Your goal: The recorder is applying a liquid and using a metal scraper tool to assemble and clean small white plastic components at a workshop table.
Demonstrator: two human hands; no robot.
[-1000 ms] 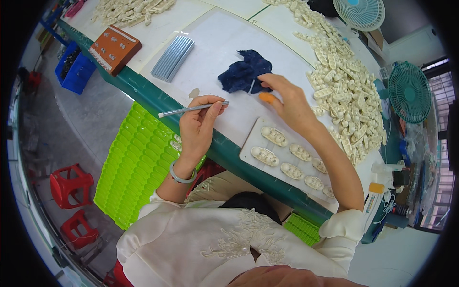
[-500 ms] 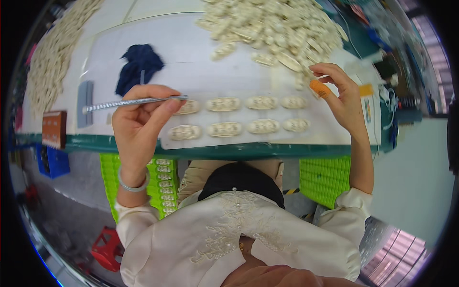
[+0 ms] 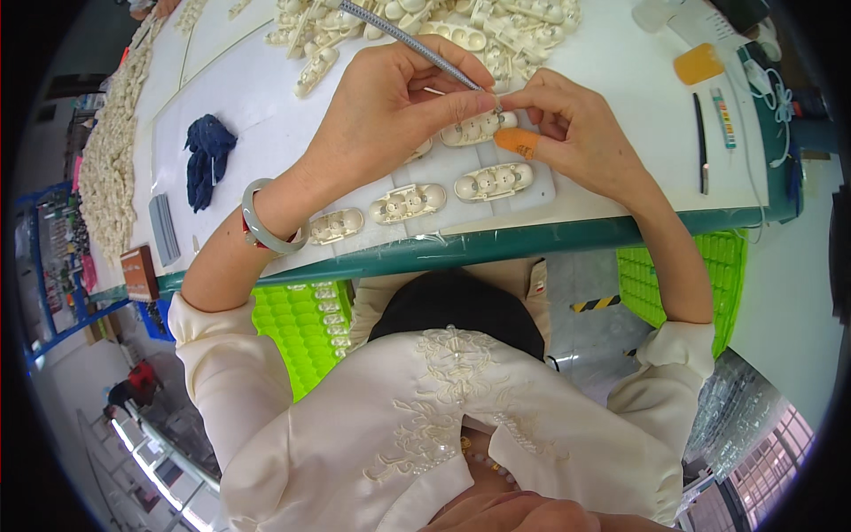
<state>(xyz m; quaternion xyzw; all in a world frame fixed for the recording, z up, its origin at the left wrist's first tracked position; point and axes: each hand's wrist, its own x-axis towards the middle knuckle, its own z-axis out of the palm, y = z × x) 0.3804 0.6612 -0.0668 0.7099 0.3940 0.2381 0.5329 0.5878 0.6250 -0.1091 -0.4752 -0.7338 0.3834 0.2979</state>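
Work seems partway: nearest, a green tray [image 3: 288, 328] is partly filled. On a tabletop board [image 3: 542, 183], cream oblong pieces [image 3: 408, 204] with round hollows are lined up. Over one, a grey rod [image 3: 409, 43] is held by the left hand [image 3: 377, 115]; the right hand [image 3: 581, 137] is nearly pinched, its hold unclear. Beyond, a heap [image 3: 527, 27] seems unworked.

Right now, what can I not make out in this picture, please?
Head view: whatever the right hand may hold; too small to tell.
Head view: most of one cream piece, hidden by the left hand.
Head view: far part of the cream pile, cut by the top edge.
Head view: part of the left green tray, behind the sleeve.
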